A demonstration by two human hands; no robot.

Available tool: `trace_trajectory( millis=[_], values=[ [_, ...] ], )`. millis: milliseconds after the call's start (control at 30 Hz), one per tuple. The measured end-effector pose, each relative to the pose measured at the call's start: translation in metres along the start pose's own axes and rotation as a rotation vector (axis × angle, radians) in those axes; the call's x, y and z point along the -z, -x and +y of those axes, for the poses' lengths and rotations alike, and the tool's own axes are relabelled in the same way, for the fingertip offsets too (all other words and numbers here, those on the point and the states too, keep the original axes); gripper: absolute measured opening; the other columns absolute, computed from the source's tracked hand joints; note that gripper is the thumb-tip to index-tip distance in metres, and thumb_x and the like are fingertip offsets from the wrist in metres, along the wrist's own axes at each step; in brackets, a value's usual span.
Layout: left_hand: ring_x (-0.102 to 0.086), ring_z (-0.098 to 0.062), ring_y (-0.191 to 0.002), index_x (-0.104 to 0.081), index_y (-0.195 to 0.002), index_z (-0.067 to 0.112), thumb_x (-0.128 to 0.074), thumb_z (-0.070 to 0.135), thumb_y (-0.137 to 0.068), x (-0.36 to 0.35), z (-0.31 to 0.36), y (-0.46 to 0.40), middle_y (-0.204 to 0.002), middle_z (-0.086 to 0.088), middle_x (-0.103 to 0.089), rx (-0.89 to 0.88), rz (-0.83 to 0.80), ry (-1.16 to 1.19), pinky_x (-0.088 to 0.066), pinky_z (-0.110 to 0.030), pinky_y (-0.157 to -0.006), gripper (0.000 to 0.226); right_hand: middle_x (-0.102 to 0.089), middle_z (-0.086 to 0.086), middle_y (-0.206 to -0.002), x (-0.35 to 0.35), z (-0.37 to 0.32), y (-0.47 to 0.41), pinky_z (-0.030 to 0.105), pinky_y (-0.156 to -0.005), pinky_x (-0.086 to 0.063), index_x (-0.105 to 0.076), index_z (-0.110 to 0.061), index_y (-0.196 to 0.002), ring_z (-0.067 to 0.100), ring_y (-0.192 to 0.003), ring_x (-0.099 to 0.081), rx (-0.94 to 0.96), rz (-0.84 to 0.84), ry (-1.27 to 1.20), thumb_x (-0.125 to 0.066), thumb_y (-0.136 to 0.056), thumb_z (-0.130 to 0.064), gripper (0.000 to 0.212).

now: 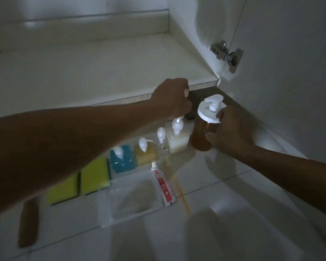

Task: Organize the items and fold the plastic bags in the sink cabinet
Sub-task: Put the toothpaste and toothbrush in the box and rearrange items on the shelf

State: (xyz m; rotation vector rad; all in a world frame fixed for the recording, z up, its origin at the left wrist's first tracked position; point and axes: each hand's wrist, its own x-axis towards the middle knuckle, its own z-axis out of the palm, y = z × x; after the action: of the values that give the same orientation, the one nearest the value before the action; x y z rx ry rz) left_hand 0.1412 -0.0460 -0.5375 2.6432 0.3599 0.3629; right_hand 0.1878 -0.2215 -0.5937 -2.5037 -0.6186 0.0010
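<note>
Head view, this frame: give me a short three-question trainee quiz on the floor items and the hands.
1. True or false: the right hand grips the amber pump bottle that has a wide white lid.
2. Which item lies directly beside the clear plastic tray? A) white-and-red tube B) blue-liquid bottle C) yellow-green sponges
3. Fill in: the two yellow-green sponges lie next to the pump bottle holding ____ liquid.

Key
1. True; its fingers curl round the lid edge and body.
2. A, the white-and-red tube.
3. Blue: the blue-liquid bottle.

The left hand is curled above the bottle row; what it holds is hidden.
</note>
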Motion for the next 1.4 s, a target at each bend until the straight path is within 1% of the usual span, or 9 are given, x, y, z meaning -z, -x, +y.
trace_trajectory(
  millis=[67,133,233,333,500,700,967,1167,1400],
  values=[
    [-0.061,-0.02,-0.085,-0.062,-0.084,0.017,-0.065,0.02,-0.077,0.01,-0.014,0.028,-0.089,-0.001,-0.065,-0.02,-0.018,-0.027,-0.053,-0.036,-0.076,0.008,-0.064,0.004,-0.09,-0.02,0.001,0.024,0.034,-0.076,-0.05,-0.062,-0.011,-0.091,0.022,-0.085,-0.06,0.131,-0.181,-0.062,-0.076,-0.07,-0.007,0.025],
    [-0.061,-0.018,-0.085,-0.062,-0.077,0.025,-0.066,0.024,-0.077,0.008,-0.032,0.057,-0.089,0.003,-0.065,0.031,-0.151,-0.11,-0.053,-0.034,-0.075,0.004,-0.067,0.003,-0.086,-0.044,0.004,0.042,0.029,-0.075,-0.048,-0.067,-0.011,-0.086,0.021,-0.083,-0.063,0.185,-0.391,-0.026,-0.073,-0.074,-0.008,0.014],
    [-0.055,-0.015,-0.096,-0.06,-0.074,0.026,-0.066,0.021,-0.079,-0.008,-0.059,0.095,-0.098,0.007,-0.06,0.121,-0.36,-0.202,-0.044,-0.027,-0.08,0.01,-0.071,0.004,-0.096,-0.084,0.008,0.054,0.028,-0.082,-0.051,-0.073,-0.011,-0.087,0.022,-0.092,-0.066,0.239,-0.533,0.058,-0.07,-0.078,-0.012,0.01],
    [-0.056,-0.016,-0.104,-0.065,-0.084,0.024,-0.065,0.016,-0.081,-0.03,-0.082,0.123,-0.104,0.003,-0.063,0.14,-0.459,-0.219,-0.043,-0.024,-0.08,0.008,-0.07,0.005,-0.1,-0.116,0.011,0.057,0.03,-0.083,-0.054,-0.071,-0.013,-0.09,0.026,-0.095,-0.066,0.196,-0.607,0.159,-0.065,-0.08,-0.019,0.014],
    [-0.053,-0.02,-0.116,-0.062,-0.113,0.021,-0.061,0.02,-0.087,-0.075,-0.101,0.131,-0.122,-0.002,-0.061,0.176,-0.452,-0.244,-0.046,-0.031,-0.094,0.026,-0.068,0.004,-0.092,-0.136,0.016,0.055,0.028,-0.073,-0.053,-0.067,-0.014,-0.091,0.024,-0.087,-0.066,0.137,-0.59,0.218,-0.074,-0.079,-0.028,0.02],
    [-0.062,-0.029,-0.106,-0.06,-0.12,0.009,-0.066,0.022,-0.087,-0.102,-0.096,0.102,-0.117,-0.012,-0.063,0.274,-0.398,-0.332,-0.053,-0.038,-0.087,0.036,-0.066,0.005,-0.085,-0.132,0.027,0.049,0.026,-0.065,-0.05,-0.065,-0.012,-0.085,0.024,-0.081,-0.066,0.125,-0.611,0.256,-0.073,-0.074,-0.02,0.016],
    [-0.06,-0.029,-0.108,-0.057,-0.115,0.009,-0.073,0.022,-0.082,-0.124,-0.085,0.093,-0.117,-0.012,-0.059,0.225,-0.403,-0.472,-0.05,-0.035,-0.081,0.039,-0.066,0.002,-0.081,-0.102,0.051,0.046,0.029,-0.066,-0.055,-0.065,-0.015,-0.08,0.019,-0.075,-0.064,-0.008,-0.661,0.19,-0.075,-0.066,-0.017,0.017],
    [-0.061,-0.029,-0.102,-0.062,-0.099,0.005,-0.073,0.01,-0.075,-0.124,-0.082,0.09,-0.107,-0.014,-0.064,0.257,-0.314,-0.234,-0.049,-0.035,-0.076,0.026,-0.067,0.001,-0.086,-0.098,0.056,0.049,0.03,-0.07,-0.057,-0.068,-0.017,-0.082,0.018,-0.078,-0.065,-0.033,-0.667,0.18,-0.077,-0.066,-0.017,0.019],
    [-0.057,-0.029,-0.107,-0.059,-0.109,0.005,-0.079,0.03,-0.075,-0.11,-0.089,0.089,-0.116,-0.013,-0.06,0.27,-0.349,-0.167,-0.047,-0.035,-0.082,0.046,-0.068,0.002,-0.086,-0.113,0.045,0.049,0.025,-0.064,-0.049,-0.067,-0.015,-0.083,0.018,-0.077,-0.064,0.088,-0.627,0.185,-0.077,-0.072,-0.027,0.02]
  ],
)
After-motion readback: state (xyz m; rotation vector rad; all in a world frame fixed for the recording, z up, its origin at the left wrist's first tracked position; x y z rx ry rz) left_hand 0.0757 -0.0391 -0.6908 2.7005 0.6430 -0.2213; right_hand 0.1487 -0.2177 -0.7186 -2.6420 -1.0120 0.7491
